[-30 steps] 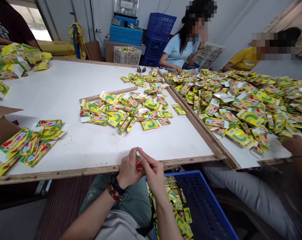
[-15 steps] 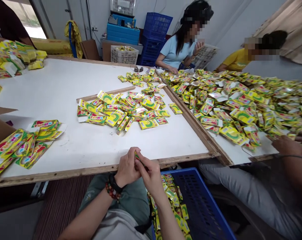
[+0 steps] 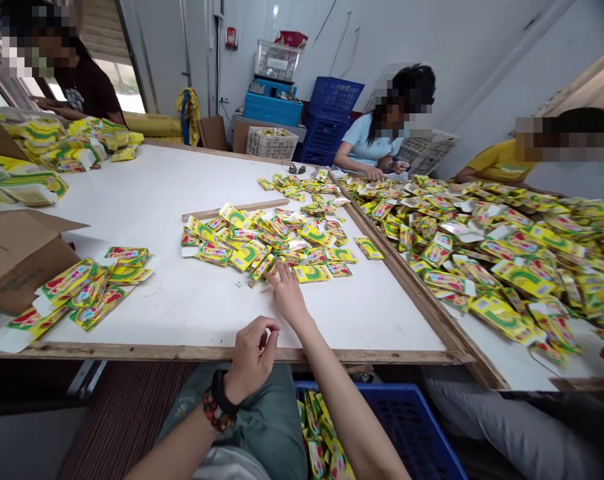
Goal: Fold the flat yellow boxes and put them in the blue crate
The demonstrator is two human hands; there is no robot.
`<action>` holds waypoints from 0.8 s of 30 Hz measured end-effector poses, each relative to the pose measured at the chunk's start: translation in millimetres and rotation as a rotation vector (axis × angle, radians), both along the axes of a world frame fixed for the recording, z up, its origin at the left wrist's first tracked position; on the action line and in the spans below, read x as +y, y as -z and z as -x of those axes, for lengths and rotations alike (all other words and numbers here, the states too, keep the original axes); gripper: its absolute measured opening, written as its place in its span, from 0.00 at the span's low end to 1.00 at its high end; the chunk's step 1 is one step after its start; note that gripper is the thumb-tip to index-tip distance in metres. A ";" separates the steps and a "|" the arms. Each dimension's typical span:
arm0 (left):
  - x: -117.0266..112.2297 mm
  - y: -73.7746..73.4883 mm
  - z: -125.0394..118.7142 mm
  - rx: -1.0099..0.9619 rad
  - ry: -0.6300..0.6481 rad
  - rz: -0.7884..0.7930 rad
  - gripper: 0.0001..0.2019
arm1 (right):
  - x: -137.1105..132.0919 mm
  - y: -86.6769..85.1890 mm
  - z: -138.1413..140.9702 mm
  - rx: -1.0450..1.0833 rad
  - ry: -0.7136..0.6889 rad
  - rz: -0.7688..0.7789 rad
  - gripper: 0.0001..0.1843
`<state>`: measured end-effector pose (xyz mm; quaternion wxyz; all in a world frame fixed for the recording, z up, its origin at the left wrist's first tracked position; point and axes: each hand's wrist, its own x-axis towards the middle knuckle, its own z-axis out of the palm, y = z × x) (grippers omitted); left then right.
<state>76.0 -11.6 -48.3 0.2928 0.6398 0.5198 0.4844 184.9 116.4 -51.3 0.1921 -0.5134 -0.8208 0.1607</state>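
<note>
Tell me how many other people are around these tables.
4: one in a dark shirt far left, one in a light blue shirt at back, one in a yellow shirt at right, and grey-trousered legs lower right. Others may be hidden.

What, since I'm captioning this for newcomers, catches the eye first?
A sprawling heap of flat yellow-green cardboard packets covers the right-hand table. A smaller pile of the same packets lies midway on the white wood-framed table, where the person's right hand touches its near edge; a blue plastic crate sits below.
</note>
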 end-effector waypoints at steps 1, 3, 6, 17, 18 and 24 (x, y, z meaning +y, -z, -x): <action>1.3 1.0 5.3 0.016 -0.026 -0.006 0.09 | 10.4 -1.5 4.1 0.012 -0.032 0.016 0.24; 5.8 3.1 18.4 0.048 -0.083 -0.014 0.10 | 16.3 -7.5 -0.6 0.053 -0.100 0.039 0.18; 14.9 2.8 36.6 0.117 -0.099 -0.054 0.11 | -6.5 -25.8 -28.8 0.128 -0.185 0.102 0.13; 5.9 4.6 -5.7 0.034 0.246 0.098 0.40 | -116.4 -31.4 -45.2 1.206 0.099 0.437 0.40; 3.9 6.6 -10.0 0.073 0.183 0.093 0.40 | -121.8 -22.7 -38.2 1.271 0.167 0.434 0.43; 1.5 7.8 -16.9 0.117 0.100 0.086 0.25 | -135.4 -5.0 -7.9 1.498 0.368 0.542 0.39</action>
